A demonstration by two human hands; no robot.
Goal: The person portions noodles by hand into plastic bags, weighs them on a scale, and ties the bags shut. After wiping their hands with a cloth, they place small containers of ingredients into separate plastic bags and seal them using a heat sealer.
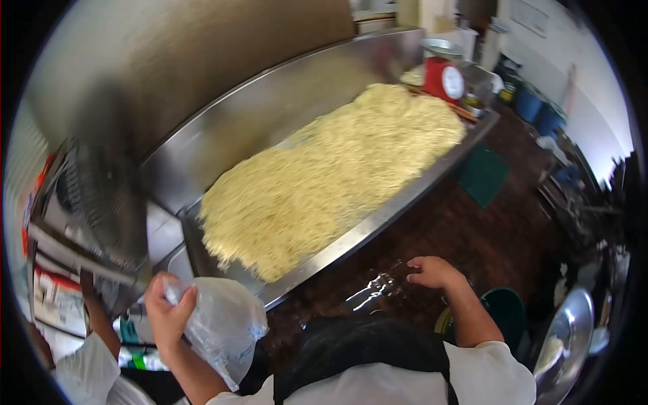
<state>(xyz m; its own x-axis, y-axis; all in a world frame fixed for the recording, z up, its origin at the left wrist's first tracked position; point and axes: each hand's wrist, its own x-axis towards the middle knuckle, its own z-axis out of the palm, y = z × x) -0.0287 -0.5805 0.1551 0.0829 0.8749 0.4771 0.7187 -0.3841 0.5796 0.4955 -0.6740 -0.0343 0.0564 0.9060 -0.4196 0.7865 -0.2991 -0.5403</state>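
My left hand [169, 307] is closed on the top of a clear plastic bag [229, 317], which hangs puffed out beside my body near the trough's front left corner. Over the wet floor, my right hand [432, 272] is held out with its fingers apart and nothing in it. In front of me a long stainless steel trough [351, 239] carries a wide heap of pale yellow noodles [324, 169]. Neither hand touches the noodles.
A red dial scale [443, 77] stands at the trough's far right end. To the left is a large fan [101, 196], with another person's white sleeve [88, 364] below it. A green mat [482, 174] lies on the floor; a metal basin [567, 337] is at right.
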